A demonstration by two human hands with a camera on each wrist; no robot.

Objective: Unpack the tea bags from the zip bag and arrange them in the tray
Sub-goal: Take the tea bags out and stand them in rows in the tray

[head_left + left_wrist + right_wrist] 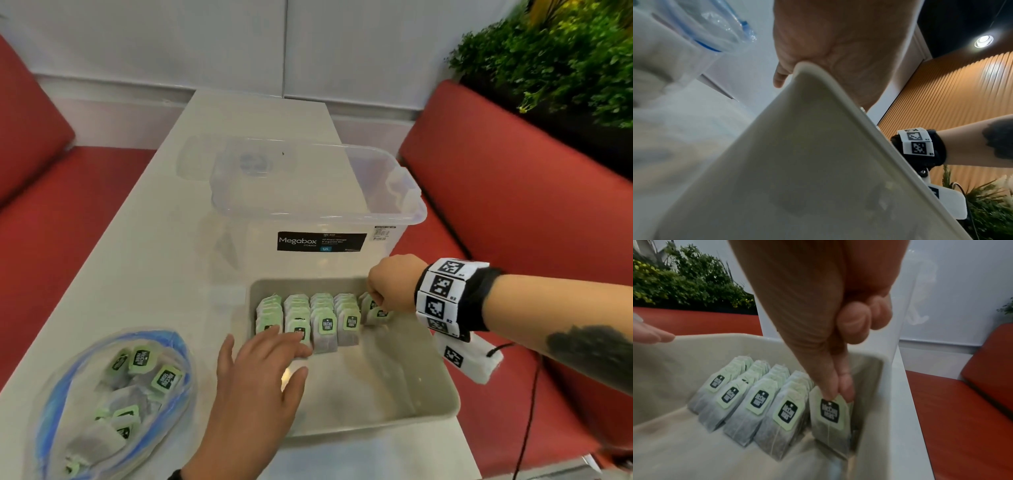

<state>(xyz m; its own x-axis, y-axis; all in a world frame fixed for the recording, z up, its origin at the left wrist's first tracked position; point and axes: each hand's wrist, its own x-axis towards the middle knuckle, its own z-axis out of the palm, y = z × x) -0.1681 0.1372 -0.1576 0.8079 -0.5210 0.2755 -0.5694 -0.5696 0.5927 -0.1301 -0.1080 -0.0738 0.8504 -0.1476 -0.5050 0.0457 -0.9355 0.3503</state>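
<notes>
Tea bags with pale green paper tags (323, 325) stand in neat rows at the far end of the shallow grey plastic tray (442, 406), which sits on the white table (144, 260). Four rows stand side by side, and each bag leans back on the one behind it. At the far right corner of the tray, the right hand (394, 284) pinches the top of one more tea bag (828, 417) between its thumb and first finger, so these fingers (830, 386) are clamped on it. The other fingers of that hand are curled up into the palm. This bag stands just beside the fourth row, close to the tray's right wall. The left hand (260, 373) lies over the near left side of the tray with its fingers straight and a little apart, and the tips touch the front bags of the left rows. A clear zip bag with a blue edge (113, 397) lies on the table to the left of the tray, and more tea bags are inside it. Behind the tray stands a big clear plastic storage box (315, 205) with a black label. Red padded seats (513, 192) are on both sides of the table, and a green leafy plant (561, 58) is at the far right.
</notes>
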